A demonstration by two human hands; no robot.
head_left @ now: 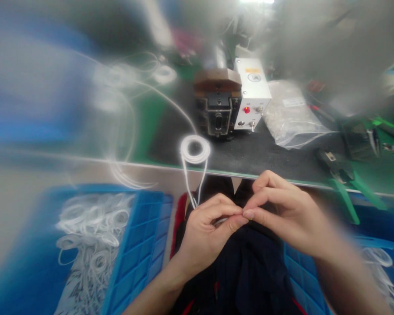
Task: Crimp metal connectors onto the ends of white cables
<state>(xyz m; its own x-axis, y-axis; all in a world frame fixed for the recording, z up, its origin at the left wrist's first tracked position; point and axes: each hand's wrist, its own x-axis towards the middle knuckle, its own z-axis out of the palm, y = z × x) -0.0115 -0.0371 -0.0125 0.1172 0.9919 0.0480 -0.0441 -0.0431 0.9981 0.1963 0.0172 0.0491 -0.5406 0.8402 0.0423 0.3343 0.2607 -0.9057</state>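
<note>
A white coiled cable [196, 150] lies at the front edge of the bench mat, and its two strands hang down to my left hand [208, 227]. The left fingers are pinched around the cable's end, which they mostly hide. Thumb and forefinger of my right hand [279, 210] press together right at the left fingertips. Whatever sits in that right pinch is too small to name; a tiny yellowish spot shows beneath it. Both hands are above my lap, just in front of the bench. Beyond them stands a small bench machine [218, 105] with a clear front guard.
A white control box [252, 94] with a lit red lamp adjoins the machine. To its right lie a zip bag of small parts [292, 113] and green-handled cutters [343, 179] overhanging the edge. Blue crates [134, 245] with coiled cables [98, 232] flank my lap.
</note>
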